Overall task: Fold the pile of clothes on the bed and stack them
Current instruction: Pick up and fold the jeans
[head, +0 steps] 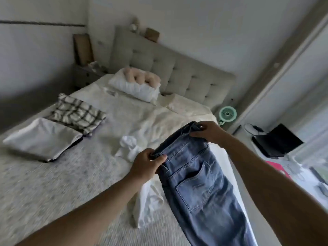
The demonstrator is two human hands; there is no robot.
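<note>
A person holds up blue jeans (200,181) over a bed (53,183), toward five o'clock in the view; the left hand (145,165) pinches one end of the waistband, the right hand (207,133) grips the other, fingers curled round the denim; a back pocket faces the camera; at nine o'clock lie a folded white garment (42,139) and a folded checked garment (76,113), touching; crumpled white clothes (129,148) sit at centre.

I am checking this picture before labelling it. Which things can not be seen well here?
- Jeans, head view: the legs are cut off by the bottom edge.
- White clothes: crumpled, partly behind the left hand and the jeans; count unclear.
- Nightstand: items blurred.
- Right hand: fingertips hidden in the waistband.
</note>
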